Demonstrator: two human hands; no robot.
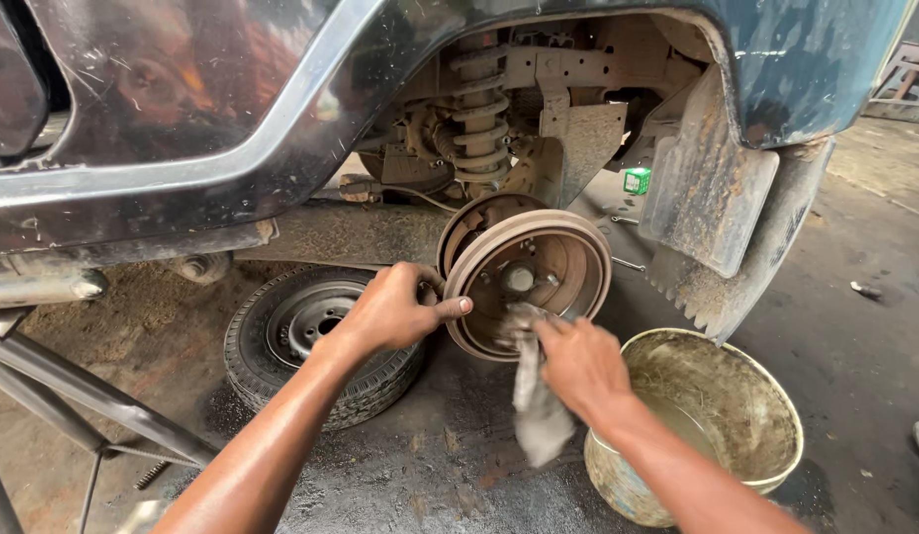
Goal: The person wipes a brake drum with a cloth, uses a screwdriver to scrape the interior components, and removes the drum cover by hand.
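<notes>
My left hand (395, 311) clamps the brake drum (527, 282) rim at frame centre, steadying it, while my right hand (578, 364) pinches the grey rag (535, 410) against its face; bucket (766, 396) sits lower right, close for dipping.

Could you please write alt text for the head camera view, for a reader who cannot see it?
A person's left hand steadies a rusty brake drum in a car's open wheel arch while the right hand presses a grey rag to its face. A removed wheel lies flat under the car; a dirty bucket stands at right.
</notes>
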